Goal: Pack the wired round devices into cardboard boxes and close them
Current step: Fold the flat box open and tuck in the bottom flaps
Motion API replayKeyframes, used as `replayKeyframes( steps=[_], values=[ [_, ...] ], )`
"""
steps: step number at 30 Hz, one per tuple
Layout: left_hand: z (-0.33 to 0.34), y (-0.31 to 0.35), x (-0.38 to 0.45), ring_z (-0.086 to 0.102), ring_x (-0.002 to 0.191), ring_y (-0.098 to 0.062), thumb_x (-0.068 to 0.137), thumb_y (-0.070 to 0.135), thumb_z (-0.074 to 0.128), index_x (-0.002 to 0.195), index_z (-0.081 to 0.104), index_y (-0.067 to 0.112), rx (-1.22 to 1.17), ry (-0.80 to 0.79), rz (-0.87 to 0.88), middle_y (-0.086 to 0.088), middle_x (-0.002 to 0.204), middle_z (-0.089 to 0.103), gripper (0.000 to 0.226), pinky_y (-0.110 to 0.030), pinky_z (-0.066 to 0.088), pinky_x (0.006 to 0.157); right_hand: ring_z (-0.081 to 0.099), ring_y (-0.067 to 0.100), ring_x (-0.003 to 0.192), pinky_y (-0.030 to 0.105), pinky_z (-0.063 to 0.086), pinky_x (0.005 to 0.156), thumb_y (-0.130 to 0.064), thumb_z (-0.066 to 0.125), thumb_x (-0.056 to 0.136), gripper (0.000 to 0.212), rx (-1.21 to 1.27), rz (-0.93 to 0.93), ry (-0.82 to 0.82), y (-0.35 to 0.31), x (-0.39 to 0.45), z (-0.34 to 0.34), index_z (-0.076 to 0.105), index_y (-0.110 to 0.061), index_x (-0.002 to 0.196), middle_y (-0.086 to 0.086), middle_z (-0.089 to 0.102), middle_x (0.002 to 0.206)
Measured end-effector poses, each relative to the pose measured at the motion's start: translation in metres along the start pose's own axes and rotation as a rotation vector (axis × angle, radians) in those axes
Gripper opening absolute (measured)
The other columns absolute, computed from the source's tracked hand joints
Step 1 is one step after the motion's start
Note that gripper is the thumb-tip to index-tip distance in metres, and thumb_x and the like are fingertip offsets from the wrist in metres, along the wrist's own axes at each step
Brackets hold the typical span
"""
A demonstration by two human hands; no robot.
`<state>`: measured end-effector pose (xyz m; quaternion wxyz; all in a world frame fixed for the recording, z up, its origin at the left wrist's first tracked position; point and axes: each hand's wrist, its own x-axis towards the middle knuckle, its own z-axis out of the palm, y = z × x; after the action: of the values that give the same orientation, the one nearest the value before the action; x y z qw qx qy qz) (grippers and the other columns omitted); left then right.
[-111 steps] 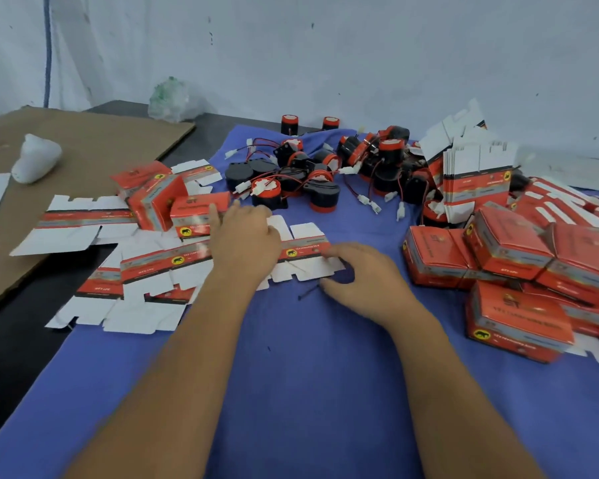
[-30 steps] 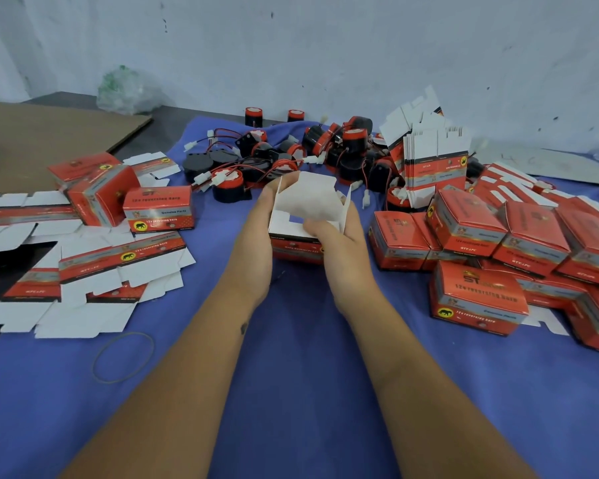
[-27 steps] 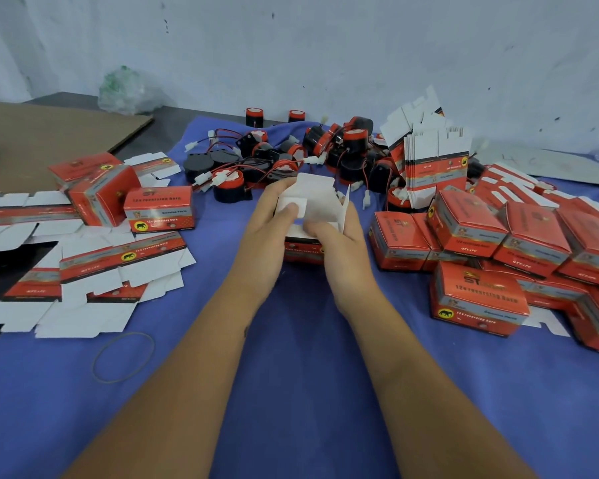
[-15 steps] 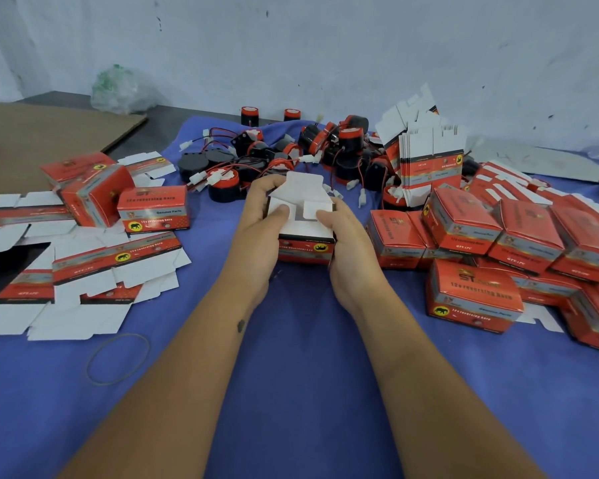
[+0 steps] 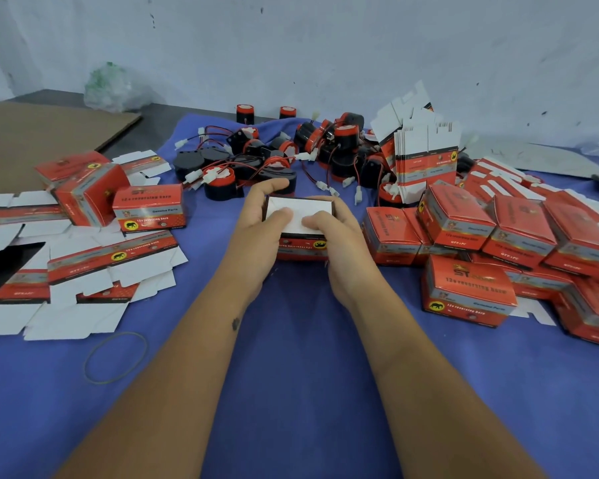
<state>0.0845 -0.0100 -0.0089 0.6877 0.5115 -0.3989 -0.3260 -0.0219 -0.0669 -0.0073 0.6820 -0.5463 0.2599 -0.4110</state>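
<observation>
Held at mid-table on the blue cloth: one red cardboard box, white flaps folded flat across its upper face, inside hidden, so cannot tell whether a device is within. Left hand curled round the box's left side, thumb pressing the white flap; right hand wrapped round the right side, thumb likewise on the flap. Judged stage: one end of this box being closed; whether that is the base or the lid cannot be told. Done, as far as shown: closed boxes heaped along the right edge, a few more closed boxes near the left edge. Left to do: pile of wired round devices, black and red with loose leads and white plugs, lying unpacked toward the far edge just beyond the held box; flat box blanks spread at the left edge, a further upright bundle of blanks at far right. Also present: rubber band on the cloth toward the near left; brown cardboard sheet at the far left corner; crumpled plastic bag against the wall. In the way: trailing leads and plugs lying close beyond the held box, likely to snag when a device is drawn from the pile; finished heap crowding the right hand's side.
</observation>
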Motion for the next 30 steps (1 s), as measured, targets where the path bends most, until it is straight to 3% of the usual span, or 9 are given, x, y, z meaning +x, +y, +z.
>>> replayKeyframes(
  steps=[6,11,14,18,20,24,27,30],
  values=[
    [0.0014,0.0010,-0.0007,0.062,0.099,-0.010,0.097,0.004,0.049,0.122,0.057,0.037,0.118,0.054,0.045,0.009,0.116,0.061,0.042,-0.017,0.055,0.070,0.066,0.012,0.082,0.026,0.056,0.068,0.004,0.057,0.086,0.029,-0.120,-0.075,0.047,-0.0030,-0.0015,-0.0015,0.062,-0.022,0.097,0.000,0.069,0.094],
    [0.0009,-0.0011,-0.0001,0.063,0.095,-0.002,0.090,0.001,0.058,0.123,0.060,0.032,0.125,0.057,0.037,0.011,0.111,0.063,0.045,-0.012,0.051,0.069,0.068,0.015,0.092,0.023,0.057,0.075,0.003,0.061,0.085,0.028,-0.159,-0.091,0.041,-0.0047,-0.0025,-0.0017,0.063,-0.021,0.099,0.001,0.071,0.099],
    [-0.0019,-0.0015,0.0000,0.065,0.097,-0.005,0.086,-0.002,0.062,0.114,0.065,0.034,0.101,0.083,0.068,0.008,0.109,0.068,0.046,-0.014,0.052,0.071,0.067,0.012,0.092,0.020,0.056,0.073,-0.005,0.061,0.086,0.023,-0.252,-0.119,0.065,-0.0024,-0.0040,0.0002,0.061,-0.022,0.102,-0.001,0.071,0.101],
    [-0.0035,0.0003,0.0000,0.065,0.100,-0.002,0.085,-0.006,0.061,0.107,0.067,0.036,0.052,0.102,0.113,0.013,0.109,0.071,0.048,-0.017,0.053,0.075,0.064,0.011,0.094,0.028,0.055,0.077,-0.022,0.061,0.084,0.021,-0.443,-0.247,0.101,-0.0002,-0.0046,0.0036,0.055,-0.037,0.097,-0.006,0.066,0.103],
    [-0.0029,0.0007,-0.0002,0.066,0.098,-0.001,0.087,-0.006,0.059,0.107,0.067,0.036,0.027,0.086,0.107,0.013,0.110,0.070,0.047,-0.017,0.053,0.075,0.064,0.012,0.094,0.029,0.054,0.076,-0.026,0.058,0.088,0.016,-0.395,-0.229,0.102,-0.0008,-0.0047,0.0052,0.056,-0.042,0.093,-0.007,0.066,0.102],
    [-0.0028,0.0009,0.0002,0.063,0.100,0.003,0.091,-0.003,0.049,0.115,0.063,0.040,-0.007,0.058,0.063,0.011,0.125,0.062,0.051,-0.014,0.050,0.076,0.063,0.012,0.088,0.021,0.053,0.069,-0.015,0.049,0.097,0.021,-0.235,-0.124,0.073,-0.0017,-0.0026,0.0024,0.063,-0.030,0.101,-0.005,0.066,0.097],
    [-0.0028,0.0003,0.0009,0.062,0.096,0.005,0.093,0.003,0.045,0.112,0.060,0.053,-0.004,0.035,0.027,0.012,0.130,0.056,0.055,-0.016,0.050,0.076,0.061,0.004,0.080,0.016,0.051,0.066,-0.012,0.049,0.098,0.021,-0.255,-0.123,0.058,-0.0023,-0.0039,0.0021,0.062,-0.022,0.112,-0.005,0.065,0.096],
    [-0.0039,-0.0005,0.0006,0.062,0.094,0.005,0.093,0.000,0.049,0.113,0.057,0.054,0.026,0.011,0.034,0.009,0.132,0.054,0.058,-0.012,0.049,0.071,0.060,0.002,0.079,0.018,0.053,0.067,-0.014,0.049,0.100,0.019,-0.332,-0.159,0.063,-0.0009,-0.0049,0.0026,0.060,-0.025,0.112,-0.007,0.065,0.094]
  ],
)
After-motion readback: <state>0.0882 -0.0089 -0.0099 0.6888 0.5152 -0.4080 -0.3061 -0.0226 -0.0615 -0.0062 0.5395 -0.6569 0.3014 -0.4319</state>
